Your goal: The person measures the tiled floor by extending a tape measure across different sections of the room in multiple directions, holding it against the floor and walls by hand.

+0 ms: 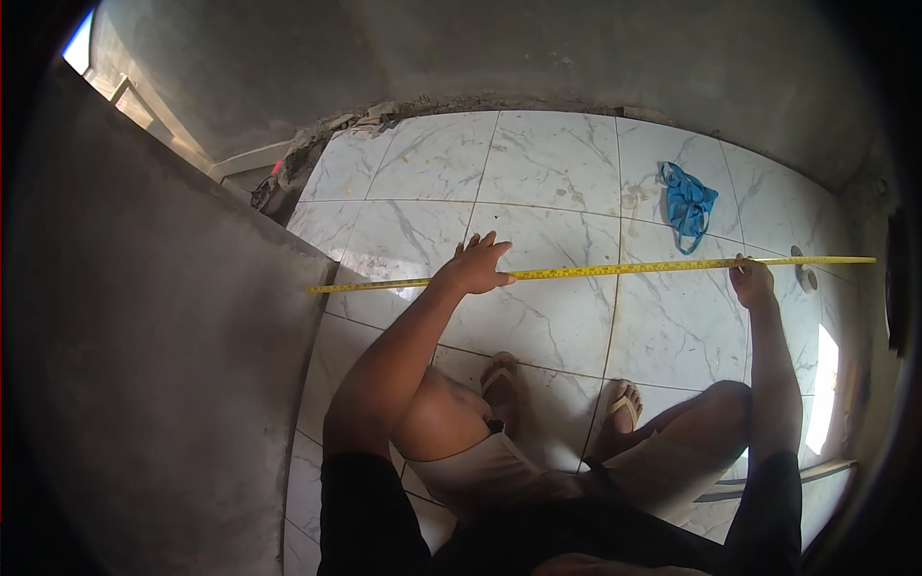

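Observation:
A yellow measuring tape (615, 270) stretches across the white marbled floor tiles (547, 326), from the grey wall on the left almost to the wall on the right. My left hand (477, 266) is over the tape with its fingers spread, and the tape passes beneath it. Whether the palm presses on the tape cannot be seen. Farther right, my right hand (752, 281) pinches the tape between thumb and fingers. A crumpled blue bag-like thing with loops (689, 205) lies on the tiles beyond the tape, nearest my right hand.
Bare grey walls (461, 53) enclose the floor at the back and both sides. Broken rubble (360, 123) lines the far tile edge, by an opening at upper left. A small round object (807, 278) sits near the right wall. My sandalled feet (624, 405) stand below the tape.

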Available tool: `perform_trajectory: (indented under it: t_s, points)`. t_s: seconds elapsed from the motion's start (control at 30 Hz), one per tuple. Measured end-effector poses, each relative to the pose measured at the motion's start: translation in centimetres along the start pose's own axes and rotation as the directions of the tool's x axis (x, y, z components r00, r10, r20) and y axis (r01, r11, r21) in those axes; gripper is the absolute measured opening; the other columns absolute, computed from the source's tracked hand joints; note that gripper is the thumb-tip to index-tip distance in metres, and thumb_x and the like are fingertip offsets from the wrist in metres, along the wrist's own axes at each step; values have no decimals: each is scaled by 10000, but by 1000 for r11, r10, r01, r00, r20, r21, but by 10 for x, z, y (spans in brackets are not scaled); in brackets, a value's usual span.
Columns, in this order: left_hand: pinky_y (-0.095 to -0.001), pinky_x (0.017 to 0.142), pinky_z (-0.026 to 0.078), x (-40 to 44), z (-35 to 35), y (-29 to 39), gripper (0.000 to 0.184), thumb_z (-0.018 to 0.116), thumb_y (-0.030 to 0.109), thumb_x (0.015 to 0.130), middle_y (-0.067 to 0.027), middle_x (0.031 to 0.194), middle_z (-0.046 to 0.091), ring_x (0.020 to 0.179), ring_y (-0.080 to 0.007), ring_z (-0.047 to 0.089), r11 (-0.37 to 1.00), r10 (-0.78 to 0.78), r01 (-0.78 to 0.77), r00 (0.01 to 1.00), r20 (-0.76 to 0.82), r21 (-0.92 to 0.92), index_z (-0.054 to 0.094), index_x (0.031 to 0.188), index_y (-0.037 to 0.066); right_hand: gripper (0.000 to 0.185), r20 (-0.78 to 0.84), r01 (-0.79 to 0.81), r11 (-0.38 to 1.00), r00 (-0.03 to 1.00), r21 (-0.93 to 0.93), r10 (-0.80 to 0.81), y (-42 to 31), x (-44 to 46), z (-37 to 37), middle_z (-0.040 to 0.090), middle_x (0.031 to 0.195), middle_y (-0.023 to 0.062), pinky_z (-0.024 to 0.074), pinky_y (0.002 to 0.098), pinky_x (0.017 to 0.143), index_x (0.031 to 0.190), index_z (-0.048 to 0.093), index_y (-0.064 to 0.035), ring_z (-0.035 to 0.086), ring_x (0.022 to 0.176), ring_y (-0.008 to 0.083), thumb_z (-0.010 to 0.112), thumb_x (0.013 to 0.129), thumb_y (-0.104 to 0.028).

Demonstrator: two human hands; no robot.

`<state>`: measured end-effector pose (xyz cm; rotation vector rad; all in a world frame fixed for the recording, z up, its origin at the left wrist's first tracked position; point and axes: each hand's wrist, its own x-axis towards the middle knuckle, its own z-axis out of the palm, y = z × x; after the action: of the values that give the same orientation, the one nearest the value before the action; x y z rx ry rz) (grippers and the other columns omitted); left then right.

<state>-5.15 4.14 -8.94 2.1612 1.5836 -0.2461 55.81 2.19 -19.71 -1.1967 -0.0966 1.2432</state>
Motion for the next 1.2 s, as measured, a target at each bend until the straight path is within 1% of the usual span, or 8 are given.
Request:
perform_trajectory:
  t_s: [0.27, 0.37, 0.47, 0.67, 0.87, 0.97, 1.07, 1.2]
  points:
    - [-387, 1164, 290, -1, -9, -12, 755, 687, 442, 855, -204, 1565, 290, 1455, -325, 277, 995, 56, -54, 998, 32, -79, 416, 1464, 87, 131, 23, 14, 999, 1000, -44, -13, -4, 12, -15, 647, 1025, 99, 576, 367, 811, 1058, 493, -54, 632, 942, 262, 533, 933, -44]
    - [-373, 1150, 313, -2, -8, -14, 749, 685, 438, 862, -200, 1540, 343, 1426, -314, 339, 987, 82, -71, 994, 68, -144, 416, 1461, 78, 96, -31, 15, 1000, 999, -24, -15, -5, 0, -3, 653, 1013, 98, 566, 366, 830, 1030, 520, -55, 635, 945, 253, 543, 937, -59]
    - [-371, 1130, 340, -3, -2, -17, 742, 682, 433, 868, -193, 1508, 401, 1387, -323, 399, 973, 125, -116, 992, 32, -201, 419, 1459, 68, 77, 1, -18, 1000, 1000, 15, 18, -6, 13, -11, 657, 1006, 95, 552, 366, 853, 1012, 540, -58, 636, 945, 241, 547, 944, -92]
    - [-366, 1110, 366, -9, -8, -9, 740, 680, 433, 868, -194, 1462, 464, 1358, -318, 439, 972, 100, -70, 987, 123, -225, 423, 1457, 65, 100, -24, 9, 997, 1000, 76, -8, -6, 8, -9, 661, 1002, 97, 538, 377, 881, 1008, 551, -56, 639, 959, 236, 539, 947, -135]
    - [-369, 1008, 446, -10, -5, -5, 741, 681, 434, 858, -211, 1362, 558, 1215, -315, 568, 973, 74, -38, 986, 148, -229, 436, 1448, 58, 111, -39, 32, 996, 999, 83, -29, -2, 7, -16, 658, 1003, 101, 525, 403, 907, 1013, 551, -53, 639, 971, 242, 520, 954, -142]
    - [-367, 964, 466, -10, 4, -7, 738, 687, 434, 851, -217, 1322, 584, 1160, -312, 598, 977, 90, -64, 989, 119, -206, 447, 1440, 60, 119, 26, 22, 994, 999, 111, -25, 2, 21, -28, 651, 1038, 106, 523, 397, 904, 1021, 550, -58, 631, 990, 239, 508, 966, -154]
    - [-367, 974, 461, -18, -10, 10, 735, 692, 438, 848, -213, 1326, 582, 1176, -320, 590, 962, -30, 102, 961, 276, -252, 455, 1436, 68, 135, -27, 42, 992, 999, 119, -39, 0, -4, -8, 642, 1074, 107, 525, 394, 890, 1055, 538, -64, 620, 987, 237, 506, 976, -170]
    - [-368, 969, 462, -4, 17, -13, 713, 688, 444, 855, -202, 1300, 601, 1156, -317, 597, 972, 111, -78, 984, 136, -223, 471, 1425, 74, 179, -36, 81, 994, 996, 77, -78, 1, -17, 5, 628, 1109, 104, 524, 392, 877, 1116, 508, -71, 598, 973, 245, 516, 981, -188]
